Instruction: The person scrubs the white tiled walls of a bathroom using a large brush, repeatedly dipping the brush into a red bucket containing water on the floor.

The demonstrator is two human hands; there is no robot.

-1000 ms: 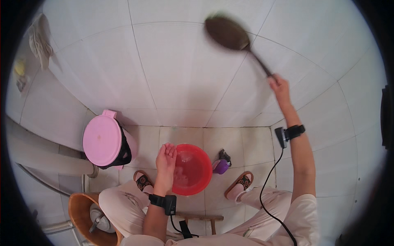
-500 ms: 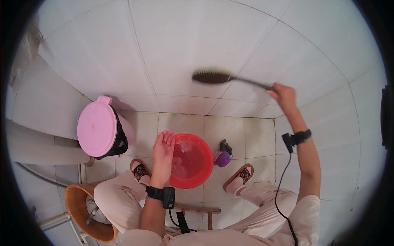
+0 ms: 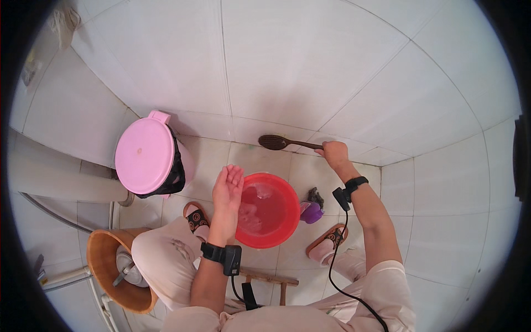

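My right hand [image 3: 335, 155] is wrapped round the end of a dark brown long-handled brush [image 3: 273, 142]. Its oval head points left, in front of the tiled wall and beyond the basin. My left hand [image 3: 227, 191] is palm up, with slightly bent fingers and nothing in it, just over the left rim of a red basin [image 3: 293, 193]. Soapy water with patches of foam is in the basin. A purple bottle [image 3: 313, 212] lies against the basin's right side, and a dark crumpled thing [image 3: 316, 196] is beside it.
To the left stands a pink lidded bin [image 3: 145, 157] with a black bag. A brown bucket [image 3: 102, 260] holding a grey metal thing is by my left knee. A thick pipe [image 3: 66, 181] runs along the left. Under me is a wooden stool [image 3: 271, 278]. Tiled walls rise ahead and right.
My right hand has brought the brush down and nearer, toward the basin. Its bristles no longer show as they did. My left hand stays palm up by the basin, and the view has shifted slightly.
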